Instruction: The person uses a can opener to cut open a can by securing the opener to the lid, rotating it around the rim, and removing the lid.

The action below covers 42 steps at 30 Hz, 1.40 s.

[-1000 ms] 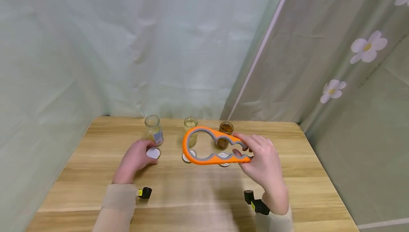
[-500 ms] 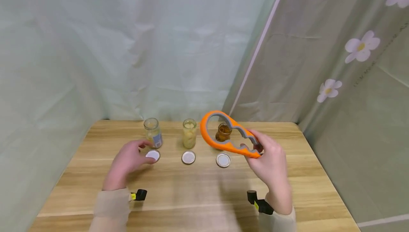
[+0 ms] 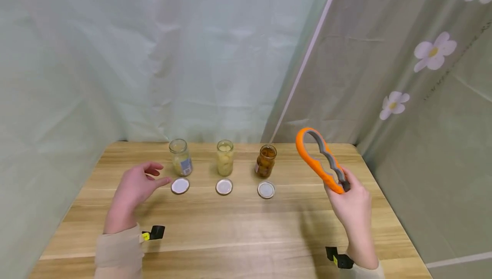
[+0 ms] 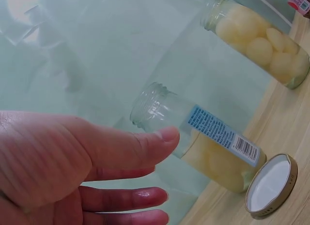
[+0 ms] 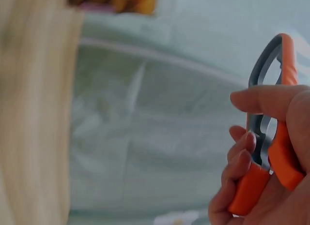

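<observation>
My right hand (image 3: 351, 202) grips an orange and grey jar opener (image 3: 316, 165) by its handle ends, above the table's right side. In the right wrist view, fingers wrap round the orange handles (image 5: 249, 188). My left hand (image 3: 134, 187) hovers left of a white-lined lid (image 3: 180, 186), fingers relaxed and holding nothing. Behind that lid stands a lidless glass jar with a blue label (image 3: 180, 159). A jar of pale round fruit (image 3: 225, 159) is in the middle, its lid (image 3: 224, 186) lying in front. To the right is a jar of brown contents (image 3: 266, 161), with another lid (image 3: 266, 189) before it.
The wooden table (image 3: 230, 236) reaches a pale curtain (image 3: 215, 57) at the back. A curtain with flower prints (image 3: 434, 52) hangs along the right side. Black wrist cameras (image 3: 156, 232) are strapped at both sleeves.
My left hand has let go of the left lid and drawn back to the left. The right hand has carried the jar opener rightward, away from the jars, and tilted it more upright.
</observation>
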Each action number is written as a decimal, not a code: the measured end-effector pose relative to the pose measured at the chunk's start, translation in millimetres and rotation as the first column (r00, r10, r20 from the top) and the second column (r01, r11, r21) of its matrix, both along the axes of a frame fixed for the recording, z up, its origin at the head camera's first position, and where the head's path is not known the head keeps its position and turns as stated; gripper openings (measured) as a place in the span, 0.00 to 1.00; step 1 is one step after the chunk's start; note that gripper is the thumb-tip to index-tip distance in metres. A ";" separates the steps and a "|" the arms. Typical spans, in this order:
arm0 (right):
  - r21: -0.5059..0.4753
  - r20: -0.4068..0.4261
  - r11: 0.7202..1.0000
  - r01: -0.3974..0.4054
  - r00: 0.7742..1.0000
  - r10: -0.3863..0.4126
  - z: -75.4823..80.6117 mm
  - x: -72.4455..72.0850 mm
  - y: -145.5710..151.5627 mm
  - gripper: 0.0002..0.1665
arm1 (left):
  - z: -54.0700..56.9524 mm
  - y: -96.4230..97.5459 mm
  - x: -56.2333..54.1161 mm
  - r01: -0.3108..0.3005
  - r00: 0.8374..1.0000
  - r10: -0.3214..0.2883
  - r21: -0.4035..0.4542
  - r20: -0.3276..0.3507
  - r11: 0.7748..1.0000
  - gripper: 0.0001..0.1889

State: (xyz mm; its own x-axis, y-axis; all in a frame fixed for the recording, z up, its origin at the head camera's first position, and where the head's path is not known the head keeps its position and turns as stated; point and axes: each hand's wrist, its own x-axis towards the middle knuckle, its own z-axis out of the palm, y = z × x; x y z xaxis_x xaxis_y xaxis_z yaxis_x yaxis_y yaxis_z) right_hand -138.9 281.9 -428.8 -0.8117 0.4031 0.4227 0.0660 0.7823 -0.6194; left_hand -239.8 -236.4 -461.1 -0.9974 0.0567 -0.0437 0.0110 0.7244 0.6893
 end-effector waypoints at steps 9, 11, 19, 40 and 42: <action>0.023 0.278 0.999 0.040 0.960 -0.045 -21.6 9.4 50.9 0.42 | 0.5 -0.2 -3.5 -0.014 1.000 0.015 0.024 -0.018 1.000 0.31; 0.024 0.349 1.000 0.020 0.937 -0.027 -25.9 6.6 59.4 0.44 | -0.7 -1.0 -2.9 -0.022 0.999 0.023 0.035 -0.027 0.999 0.31; 0.018 0.533 0.999 -0.037 0.846 0.022 -56.6 -8.2 81.8 0.49 | -8.3 -9.6 5.3 -0.045 0.996 0.047 0.031 -0.076 0.999 0.32; 0.158 0.645 0.984 -0.081 0.763 -0.041 -82.4 -12.1 93.0 0.48 | 1.2 3.5 0.8 -0.081 0.992 0.087 0.073 -0.093 0.994 0.30; 0.165 0.659 0.983 -0.087 0.751 -0.044 -83.9 -10.3 93.7 0.47 | 0.4 3.5 0.4 -0.085 0.991 0.091 0.066 -0.094 0.994 0.30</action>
State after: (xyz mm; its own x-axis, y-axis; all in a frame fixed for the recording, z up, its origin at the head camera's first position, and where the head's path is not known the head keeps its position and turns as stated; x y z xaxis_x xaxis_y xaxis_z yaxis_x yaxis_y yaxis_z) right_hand -149.2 375.7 -512.7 -0.9211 0.3556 -0.1586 0.3874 0.8776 -0.2822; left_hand -239.4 -232.9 -460.7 -0.9980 -0.0322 0.0537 0.0174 0.6816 0.7315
